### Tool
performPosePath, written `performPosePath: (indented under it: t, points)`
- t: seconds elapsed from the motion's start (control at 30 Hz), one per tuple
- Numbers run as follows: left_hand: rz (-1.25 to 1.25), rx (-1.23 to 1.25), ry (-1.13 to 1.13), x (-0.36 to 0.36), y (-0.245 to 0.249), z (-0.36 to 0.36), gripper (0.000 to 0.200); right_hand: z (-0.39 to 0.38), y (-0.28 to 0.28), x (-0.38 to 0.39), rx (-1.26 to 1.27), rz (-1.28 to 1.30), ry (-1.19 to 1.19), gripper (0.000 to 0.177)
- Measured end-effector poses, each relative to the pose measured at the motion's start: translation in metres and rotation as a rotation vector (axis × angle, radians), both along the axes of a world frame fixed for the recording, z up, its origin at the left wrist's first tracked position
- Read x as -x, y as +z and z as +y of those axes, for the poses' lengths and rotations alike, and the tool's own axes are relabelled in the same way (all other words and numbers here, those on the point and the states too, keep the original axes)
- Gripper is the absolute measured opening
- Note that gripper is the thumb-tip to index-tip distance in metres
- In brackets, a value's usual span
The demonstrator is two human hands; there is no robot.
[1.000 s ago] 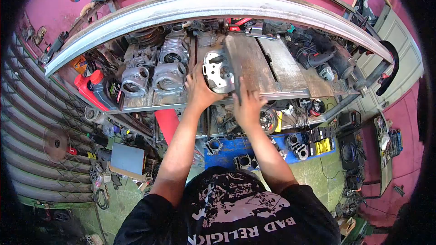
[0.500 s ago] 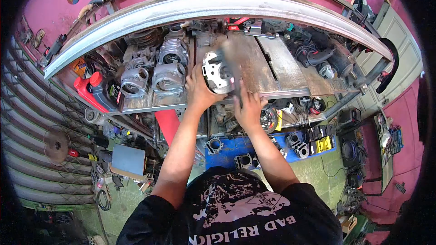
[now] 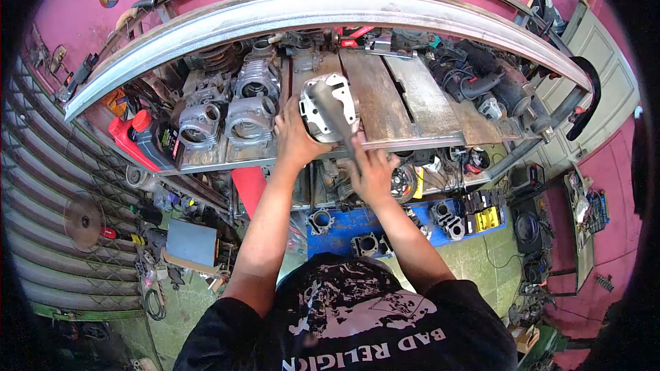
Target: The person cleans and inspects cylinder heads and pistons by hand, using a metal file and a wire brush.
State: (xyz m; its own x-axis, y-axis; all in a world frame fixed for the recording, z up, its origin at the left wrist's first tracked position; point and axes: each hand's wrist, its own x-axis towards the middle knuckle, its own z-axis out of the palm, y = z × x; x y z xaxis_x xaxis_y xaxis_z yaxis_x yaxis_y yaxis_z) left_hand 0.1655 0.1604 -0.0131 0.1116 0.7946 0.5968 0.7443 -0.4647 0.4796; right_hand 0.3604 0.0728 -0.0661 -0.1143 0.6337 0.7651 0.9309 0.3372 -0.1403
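**Hands are bearing down on an engine part (image 3: 342, 99) at the front edge of the surface (image 3: 385, 106)**

At the left end of the surface a red oil bottle (image 3: 141, 139) is standing, and just to its right a cluster of grey engine cylinders (image 3: 249, 118) is filling the space up to the work. The left hand (image 3: 292, 141) is wrapping around the near left side of the engine part, clamping it down close to the front edge, roughly at the middle of the surface. A long flat tool (image 3: 330, 115), blurred with motion, is lying diagonally across the part's face. Its handle end is running down over the front edge into the right hand (image 3: 371, 172), which is closed around it just below and to the right of the part.

So the part is sitting under the left hand's fingers and above the right hand, with the tool bridging the two. To my eye the stroke is going best if the tool is lying flat on the face, the left hand is stopping the part from rocking, and pressure is staying even along the blade.

Bare planks are stretching rightward, and dark power tools (image 3: 474, 75) are crowding the right back corner.
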Motion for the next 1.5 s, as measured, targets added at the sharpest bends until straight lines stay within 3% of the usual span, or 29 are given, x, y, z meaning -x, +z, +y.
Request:
performPosePath:
  t: [0.1, 0.23, 0.3, 0.37, 0.43, 0.5, 0.6, 0.7, 0.73, 0.87, 1.03, 1.13, 1.23, 1.27, 1.4, 1.5]
  points:
    - [0.009, 0.022, -0.004, -0.002, 0.002, -0.004, 0.134, -0.003, -0.014, 0.001, 0.133, 0.19, -0.084, 0.072]
    - [-0.022, 0.055, 0.018, -0.003, 0.004, -0.005, 0.136, -0.013, -0.018, 0.001, 0.079, -0.069, 0.084, 0.068]
    - [-0.027, -0.006, -0.016, 0.001, 0.002, -0.003, 0.135, -0.008, -0.018, -0.004, 0.166, 0.151, -0.051, 0.071]
    - [-0.027, 0.003, -0.006, -0.002, 0.0, -0.003, 0.135, -0.011, -0.021, -0.002, 0.258, 0.191, -0.111, 0.072]
    - [0.002, 0.045, 0.026, -0.005, 0.0, -0.004, 0.134, -0.021, -0.01, 0.006, -0.029, -0.045, 0.063, 0.069]
    - [-0.04, 0.01, 0.022, -0.007, -0.001, -0.004, 0.132, -0.024, -0.013, 0.004, 0.054, -0.052, 0.102, 0.067]
    - [-0.032, 0.011, 0.037, -0.006, -0.003, -0.003, 0.134, -0.009, -0.016, 0.0, 0.212, 0.202, -0.152, 0.074]
    - [0.013, 0.084, 0.038, -0.009, 0.0, -0.005, 0.135, -0.013, -0.019, 0.001, 0.019, 0.051, 0.037, 0.072]
    - [-0.006, 0.066, 0.035, -0.009, 0.0, -0.005, 0.136, -0.018, -0.019, -0.002, 0.082, -0.045, 0.099, 0.071]
    - [-0.04, 0.071, 0.036, -0.005, -0.002, -0.003, 0.134, -0.01, -0.015, -0.005, 0.207, 0.093, -0.037, 0.073]
    - [-0.069, 0.085, 0.008, -0.009, 0.006, -0.007, 0.131, -0.012, 0.008, 0.006, 0.05, -0.046, 0.12, 0.07]
    - [-0.05, 0.07, 0.017, -0.005, 0.003, -0.007, 0.131, 0.006, 0.011, 0.003, 0.2, 0.188, -0.06, 0.069]
    - [-0.064, 0.123, 0.034, -0.011, 0.006, -0.009, 0.131, 0.01, 0.012, 0.011, 0.328, 0.195, -0.05, 0.066]
    - [-0.043, 0.145, 0.041, -0.01, 0.006, -0.007, 0.132, 0.013, 0.007, 0.015, -0.018, 0.027, -0.013, 0.064]
    - [-0.022, 0.033, 0.012, -0.002, 0.002, -0.005, 0.132, 0.013, 0.006, 0.009, 0.125, 0.011, 0.052, 0.064]
    - [-0.056, 0.055, 0.007, -0.009, 0.008, -0.008, 0.131, 0.022, 0.009, 0.012, 0.193, 0.27, -0.059, 0.067]
